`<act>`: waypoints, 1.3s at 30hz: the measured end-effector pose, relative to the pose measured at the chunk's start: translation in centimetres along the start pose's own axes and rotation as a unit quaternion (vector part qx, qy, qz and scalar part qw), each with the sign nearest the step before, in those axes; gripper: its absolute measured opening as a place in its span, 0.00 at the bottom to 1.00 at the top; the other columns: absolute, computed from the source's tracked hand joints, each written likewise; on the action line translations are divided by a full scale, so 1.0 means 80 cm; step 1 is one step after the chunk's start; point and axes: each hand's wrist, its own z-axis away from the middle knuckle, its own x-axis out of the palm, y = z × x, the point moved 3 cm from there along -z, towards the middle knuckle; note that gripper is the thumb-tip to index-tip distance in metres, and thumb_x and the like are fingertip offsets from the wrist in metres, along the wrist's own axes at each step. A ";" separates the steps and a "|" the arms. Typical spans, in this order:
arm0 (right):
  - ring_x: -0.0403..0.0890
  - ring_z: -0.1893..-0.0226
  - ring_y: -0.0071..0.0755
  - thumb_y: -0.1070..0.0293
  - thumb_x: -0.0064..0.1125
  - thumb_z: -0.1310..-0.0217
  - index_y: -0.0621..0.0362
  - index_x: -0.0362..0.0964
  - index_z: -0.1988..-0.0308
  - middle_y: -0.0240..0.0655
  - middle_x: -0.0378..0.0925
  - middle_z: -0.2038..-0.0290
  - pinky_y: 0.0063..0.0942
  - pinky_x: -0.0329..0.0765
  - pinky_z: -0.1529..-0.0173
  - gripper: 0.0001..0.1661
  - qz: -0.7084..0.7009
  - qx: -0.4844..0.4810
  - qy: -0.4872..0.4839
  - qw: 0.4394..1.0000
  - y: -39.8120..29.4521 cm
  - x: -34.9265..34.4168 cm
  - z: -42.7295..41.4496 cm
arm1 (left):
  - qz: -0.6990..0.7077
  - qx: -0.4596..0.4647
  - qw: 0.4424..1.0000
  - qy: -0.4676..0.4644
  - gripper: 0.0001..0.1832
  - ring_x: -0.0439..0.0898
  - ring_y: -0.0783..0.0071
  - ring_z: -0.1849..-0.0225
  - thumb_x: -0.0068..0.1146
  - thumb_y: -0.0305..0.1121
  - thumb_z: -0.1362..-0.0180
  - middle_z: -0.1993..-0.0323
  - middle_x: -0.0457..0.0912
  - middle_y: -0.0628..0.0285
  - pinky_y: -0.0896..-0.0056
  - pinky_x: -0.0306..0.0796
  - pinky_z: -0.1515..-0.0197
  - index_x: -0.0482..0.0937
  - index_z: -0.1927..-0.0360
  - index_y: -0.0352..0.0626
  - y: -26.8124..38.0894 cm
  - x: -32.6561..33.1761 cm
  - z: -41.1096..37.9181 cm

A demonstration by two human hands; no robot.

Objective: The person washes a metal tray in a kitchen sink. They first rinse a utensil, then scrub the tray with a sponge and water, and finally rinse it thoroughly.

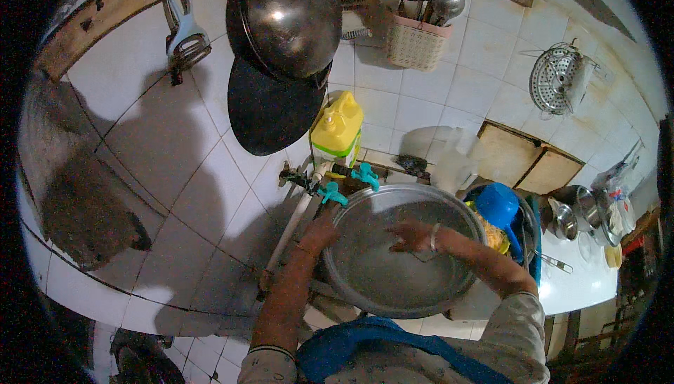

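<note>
A large round metal basin (389, 292) with cloudy water in it stands before me. At its left rim is my left hand (321, 231), just below a teal plastic tap (333, 193); whether its fingers hold the rim or the tap cannot be made out. My right hand (413, 237), with a pale bangle at the wrist, is over the inside of the basin, its fingers spread and blurred. A thin line shows in the basin below that hand, too faint to name. A second teal tap (367, 176) sits above the basin's upper left rim.
Right of the basin, a blue plastic mug (496, 205) lies on a tub of dishes. Metal pots (566, 221) stand on a white counter (574, 289). Behind the taps is a yellow jug (338, 128). Woks (292, 20) and a utensil basket (418, 44) hang on the tiled wall.
</note>
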 end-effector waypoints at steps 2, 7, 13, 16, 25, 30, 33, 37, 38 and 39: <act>0.72 0.47 0.51 0.50 0.52 0.40 0.61 0.57 0.38 0.50 0.73 0.50 0.40 0.66 0.41 0.37 -0.046 -0.147 0.038 0.987 -0.071 0.008 0.052 | 0.129 -0.018 0.991 -0.015 0.36 0.76 0.42 0.53 0.57 0.43 0.53 0.53 0.76 0.42 0.49 0.70 0.49 0.63 0.41 0.37 -0.035 0.023 -0.013; 0.75 0.51 0.47 0.55 0.55 0.41 0.59 0.64 0.43 0.45 0.76 0.52 0.48 0.66 0.41 0.30 0.058 -0.060 0.022 0.996 -0.214 0.014 0.139 | 0.004 0.037 0.994 0.105 0.23 0.77 0.41 0.55 0.58 0.39 0.53 0.59 0.78 0.41 0.48 0.69 0.50 0.74 0.57 0.33 -0.035 0.031 -0.013; 0.81 0.64 0.37 0.69 0.58 0.52 0.48 0.76 0.58 0.32 0.80 0.67 0.44 0.73 0.49 0.16 0.169 -0.020 0.256 0.952 -0.196 0.012 0.184 | 0.238 0.044 0.970 0.024 0.16 0.80 0.51 0.70 0.57 0.36 0.51 0.71 0.80 0.46 0.52 0.75 0.68 0.76 0.68 0.30 -0.053 0.012 0.027; 0.80 0.66 0.38 0.71 0.59 0.55 0.48 0.77 0.64 0.31 0.79 0.70 0.44 0.71 0.50 0.13 0.166 0.024 0.281 0.945 -0.172 0.008 0.212 | 0.532 -0.004 0.844 -0.072 0.13 0.78 0.63 0.78 0.58 0.36 0.49 0.75 0.78 0.56 0.60 0.74 0.78 0.75 0.68 0.34 -0.052 0.020 0.086; 0.77 0.56 0.42 0.76 0.56 0.58 0.51 0.76 0.73 0.33 0.79 0.68 0.44 0.68 0.46 0.07 0.167 0.129 0.384 0.899 -0.066 0.036 0.247 | 0.748 -0.082 0.653 -0.085 0.15 0.81 0.69 0.70 0.54 0.38 0.39 0.66 0.79 0.59 0.64 0.80 0.69 0.70 0.53 0.42 0.031 0.008 0.236; 0.75 0.52 0.49 0.75 0.55 0.55 0.54 0.76 0.67 0.40 0.79 0.63 0.42 0.72 0.48 0.10 0.119 0.118 0.452 0.876 0.042 0.060 0.238 | 0.770 -0.056 0.625 -0.119 0.15 0.82 0.66 0.61 0.46 0.35 0.35 0.58 0.79 0.54 0.64 0.80 0.61 0.69 0.51 0.36 0.067 0.033 0.274; 0.75 0.52 0.50 0.73 0.57 0.55 0.54 0.76 0.61 0.39 0.78 0.60 0.42 0.72 0.48 0.15 0.214 0.097 0.432 0.871 0.079 0.049 0.229 | 0.663 0.014 0.736 -0.135 0.17 0.82 0.67 0.58 0.45 0.36 0.34 0.55 0.79 0.52 0.68 0.79 0.57 0.69 0.49 0.33 0.122 0.015 0.298; 0.70 0.47 0.52 0.70 0.59 0.56 0.58 0.73 0.53 0.43 0.75 0.52 0.43 0.68 0.44 0.24 0.188 0.123 0.366 0.903 0.053 0.010 0.223 | 0.621 -0.066 0.765 -0.159 0.19 0.79 0.67 0.53 0.46 0.38 0.35 0.53 0.78 0.52 0.68 0.76 0.52 0.67 0.46 0.34 0.191 0.005 0.323; 0.67 0.44 0.53 0.69 0.60 0.58 0.60 0.73 0.53 0.47 0.73 0.51 0.44 0.66 0.42 0.26 0.190 0.029 0.363 0.912 0.054 0.017 0.227 | 0.629 -0.086 0.752 -0.180 0.20 0.78 0.66 0.50 0.48 0.38 0.36 0.52 0.77 0.52 0.67 0.75 0.51 0.67 0.46 0.35 0.201 0.013 0.321; 0.70 0.47 0.54 0.70 0.62 0.64 0.60 0.73 0.53 0.47 0.74 0.51 0.46 0.64 0.40 0.29 0.236 0.031 0.362 0.901 0.074 0.060 0.232 | 0.667 -0.080 0.717 -0.184 0.21 0.78 0.65 0.49 0.48 0.39 0.36 0.50 0.76 0.53 0.66 0.75 0.50 0.66 0.44 0.36 0.213 0.024 0.316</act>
